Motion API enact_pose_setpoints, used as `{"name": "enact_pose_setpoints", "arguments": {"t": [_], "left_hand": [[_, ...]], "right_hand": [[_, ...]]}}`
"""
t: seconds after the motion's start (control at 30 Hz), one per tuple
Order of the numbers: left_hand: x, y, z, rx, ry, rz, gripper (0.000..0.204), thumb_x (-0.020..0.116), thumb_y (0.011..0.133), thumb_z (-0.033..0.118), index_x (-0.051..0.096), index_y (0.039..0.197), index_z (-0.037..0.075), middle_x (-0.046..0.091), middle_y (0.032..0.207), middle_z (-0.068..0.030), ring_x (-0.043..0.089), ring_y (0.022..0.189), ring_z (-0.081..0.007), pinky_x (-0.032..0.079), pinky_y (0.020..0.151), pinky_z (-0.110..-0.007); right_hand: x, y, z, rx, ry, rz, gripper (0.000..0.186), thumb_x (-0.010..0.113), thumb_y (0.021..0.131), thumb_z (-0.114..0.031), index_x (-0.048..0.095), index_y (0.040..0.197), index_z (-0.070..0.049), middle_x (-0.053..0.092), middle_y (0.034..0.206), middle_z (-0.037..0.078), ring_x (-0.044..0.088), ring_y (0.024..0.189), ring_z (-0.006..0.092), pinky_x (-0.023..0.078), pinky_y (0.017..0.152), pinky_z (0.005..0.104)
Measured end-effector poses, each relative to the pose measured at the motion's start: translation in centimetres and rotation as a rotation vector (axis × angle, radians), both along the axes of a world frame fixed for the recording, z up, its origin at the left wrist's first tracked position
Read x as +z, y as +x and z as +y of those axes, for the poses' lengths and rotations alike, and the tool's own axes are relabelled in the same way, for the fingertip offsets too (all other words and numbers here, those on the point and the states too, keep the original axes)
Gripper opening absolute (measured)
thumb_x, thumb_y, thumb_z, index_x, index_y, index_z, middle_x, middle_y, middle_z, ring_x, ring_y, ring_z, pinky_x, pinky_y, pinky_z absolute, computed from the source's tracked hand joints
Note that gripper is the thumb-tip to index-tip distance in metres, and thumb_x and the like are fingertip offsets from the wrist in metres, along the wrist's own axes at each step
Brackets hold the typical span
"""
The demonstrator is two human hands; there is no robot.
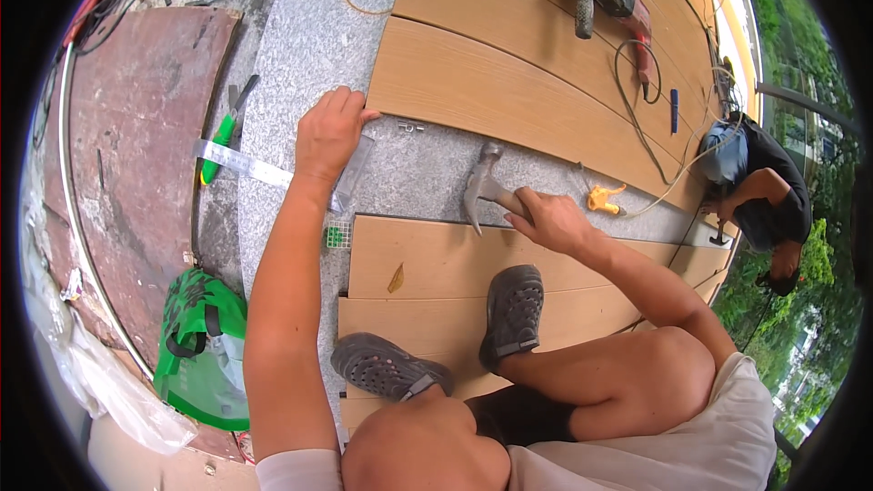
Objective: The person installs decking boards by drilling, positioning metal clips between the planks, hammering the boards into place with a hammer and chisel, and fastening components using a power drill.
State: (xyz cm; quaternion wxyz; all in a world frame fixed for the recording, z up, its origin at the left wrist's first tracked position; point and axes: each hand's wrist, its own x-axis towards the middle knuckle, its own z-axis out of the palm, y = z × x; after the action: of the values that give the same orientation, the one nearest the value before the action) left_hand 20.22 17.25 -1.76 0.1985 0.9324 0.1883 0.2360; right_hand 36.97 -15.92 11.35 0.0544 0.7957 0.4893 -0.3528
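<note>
In my right hand (552, 220) is a claw hammer (489, 184), gripped by its wooden handle, its metal head over the grey stone slab strip between the planks. My left hand (329, 132) is at the left end of a tan wood-grain plank (509, 100), knuckles up and fingers curled, thumb against the plank's corner. Whatever lies under those fingers is hidden. Just below that hand is a clear plastic packet (353, 175). Small metal pieces (411, 127) lie on the stone beside the plank's edge. Near the lower planks sits a small box of green pieces (337, 235).
A red and black power drill (618, 5) with its cable rests on the upper planks, near a blue marker (675, 111). A yellow clamp-like piece (605, 198) is right of my hammer hand. Left are a green-handled tool (218, 147) and green bag (205, 345). Another person (764, 191) crouches far right.
</note>
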Motion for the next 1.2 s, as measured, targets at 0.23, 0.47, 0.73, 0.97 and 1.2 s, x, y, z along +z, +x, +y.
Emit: {"name": "enact_pose_setpoints", "arguments": {"t": [0.23, 0.47, 0.73, 0.97, 1.2], "left_hand": [[-0.5, 0.0, -0.4, 0.021, 0.036, 0.013, 0.029, 0.075, 0.087, 0.033, 0.057, 0.087, 0.01, 0.054, 0.082, -0.0051, 0.061, 0.078, -0.0231, 0.054, 0.062, -0.036], [-0.2, 0.0, -0.4, 0.02, 0.032, 0.003, 0.029, 0.074, 0.088, 0.035, 0.057, 0.087, 0.011, 0.054, 0.082, -0.0048, 0.061, 0.077, -0.0228, 0.054, 0.061, -0.036], [-0.3, 0.2, -0.5, 0.035, 0.037, 0.017, 0.03, 0.075, 0.087, 0.035, 0.057, 0.086, 0.011, 0.054, 0.082, -0.0047, 0.06, 0.077, -0.0228, 0.054, 0.061, -0.036], [-0.3, 0.4, -0.4, 0.035, 0.03, 0.002, 0.032, 0.075, 0.087, 0.036, 0.057, 0.087, 0.011, 0.054, 0.082, -0.0048, 0.06, 0.077, -0.0231, 0.054, 0.061, -0.036], [-0.4, -0.1, -0.3, 0.04, 0.024, 0.015, 0.032, 0.074, 0.088, 0.037, 0.056, 0.087, 0.011, 0.054, 0.082, -0.0047, 0.061, 0.077, -0.023, 0.055, 0.061, -0.036]], "right_hand": [[-2.4, 3.7, 5.2, 0.486, 0.212, 0.02, 0.035, 0.064, 0.1, -0.041, 0.056, 0.098, -0.007, 0.065, 0.073, 0.011, 0.066, 0.058, 0.036, 0.053, 0.05, 0.0455], [-2.3, 5.0, 9.8, 0.544, 0.155, 0.249, 0.035, 0.06, 0.103, -0.042, 0.056, 0.1, -0.007, 0.065, 0.073, 0.014, 0.067, 0.066, 0.0397, 0.056, 0.06, 0.0485], [-2.7, 4.3, 9.3, 0.505, 0.199, 0.261, 0.034, 0.058, 0.104, -0.041, 0.055, 0.109, -0.007, 0.065, 0.074, 0.018, 0.067, 0.069, 0.0407, 0.054, 0.061, 0.0503], [-2.5, 2.7, 10.2, 0.491, 0.169, 0.247, 0.034, 0.058, 0.104, -0.04, 0.056, 0.107, -0.006, 0.066, 0.075, 0.017, 0.067, 0.069, 0.0404, 0.054, 0.061, 0.0508], [-2.9, 1.0, 11.0, 0.449, 0.177, 0.235, 0.033, 0.058, 0.104, -0.039, 0.055, 0.107, -0.006, 0.067, 0.075, 0.017, 0.067, 0.066, 0.0418, 0.054, 0.056, 0.0498]]}}
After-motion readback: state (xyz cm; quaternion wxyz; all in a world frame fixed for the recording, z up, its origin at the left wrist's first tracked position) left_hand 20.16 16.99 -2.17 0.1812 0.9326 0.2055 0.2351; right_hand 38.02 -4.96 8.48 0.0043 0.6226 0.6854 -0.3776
